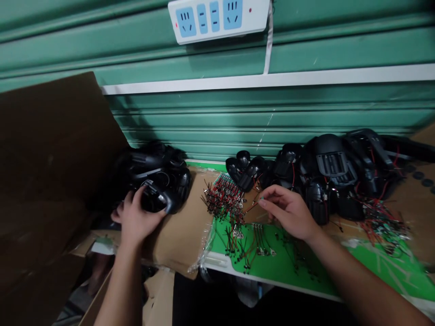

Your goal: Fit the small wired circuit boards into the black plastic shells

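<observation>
On the left, my left hand (136, 217) grips a glossy black plastic housing (169, 202) with a hollow inside, thumb on its near edge and fingers over its far side. More black housings (156, 156) lie heaped behind it. My right hand (288, 210) pinches a thin dark-red wire (252, 208) between thumb and fingertips; the wire's far end is hard to make out. Just left of those fingertips is a dense pile of red and black wires with small parts (224, 197). Several loose wire leads (261, 240) lie on the green mat (282, 260) below.
Black housings with red wires (331, 158) are piled along the back right, beside another wire heap (384, 222). A tall cardboard flap (50, 149) stands at left; flat cardboard (183, 226) covers the table there. A power strip (220, 20) hangs on the green shutter wall (204, 113).
</observation>
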{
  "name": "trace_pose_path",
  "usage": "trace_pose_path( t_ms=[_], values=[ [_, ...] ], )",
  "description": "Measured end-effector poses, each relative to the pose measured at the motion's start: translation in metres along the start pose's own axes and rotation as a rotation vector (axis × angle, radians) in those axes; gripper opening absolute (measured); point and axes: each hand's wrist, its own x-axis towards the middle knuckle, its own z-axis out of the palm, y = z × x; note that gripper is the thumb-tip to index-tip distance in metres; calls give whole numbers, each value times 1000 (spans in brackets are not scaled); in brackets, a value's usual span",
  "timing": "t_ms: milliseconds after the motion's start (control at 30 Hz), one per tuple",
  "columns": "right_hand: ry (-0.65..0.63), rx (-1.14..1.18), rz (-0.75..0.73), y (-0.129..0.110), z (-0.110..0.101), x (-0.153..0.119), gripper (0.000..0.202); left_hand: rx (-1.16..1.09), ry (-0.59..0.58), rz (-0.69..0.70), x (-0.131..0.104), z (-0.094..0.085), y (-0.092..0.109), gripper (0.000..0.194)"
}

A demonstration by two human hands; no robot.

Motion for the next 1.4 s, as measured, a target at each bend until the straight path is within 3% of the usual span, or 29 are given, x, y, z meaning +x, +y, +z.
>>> trace_pose_path(
  t_ms=[100, 267, 500, 700, 800, 933, 1067, 1167, 1400],
  values=[
    [-9, -10, -18, 1, 1, -1, 35, -4, -10, 105, 8, 20, 32, 94],
    [-18, -39, -67, 3, 3, 0, 32, -3, -52, 99, 12, 40, 70, 99],
    [-4, -3, -53, 7, 4, 1, 33, -84, -79, 333, 0, 64, 106, 71],
    [0, 39, -6, 7, 5, 4, 35, 20, -311, 322, 7, 43, 111, 84],
    [3, 64, 10, 7, 3, 5, 36, 46, -213, 374, 5, 29, 112, 78],
    [-12, 60, 21, 9, 0, 7, 36, -6, -89, 571, 6, 19, 120, 81],
    [-23, 73, 21, 11, 0, 8, 34, 59, -175, 830, 25, 19, 131, 84],
    [-34, 89, 6, 11, 2, 8, 33, 132, -268, 965, 49, 22, 137, 71],
    [-27, 138, -38, 1, -5, 9, 31, 205, -414, 1028, 85, 37, 142, 89]
  ],
)
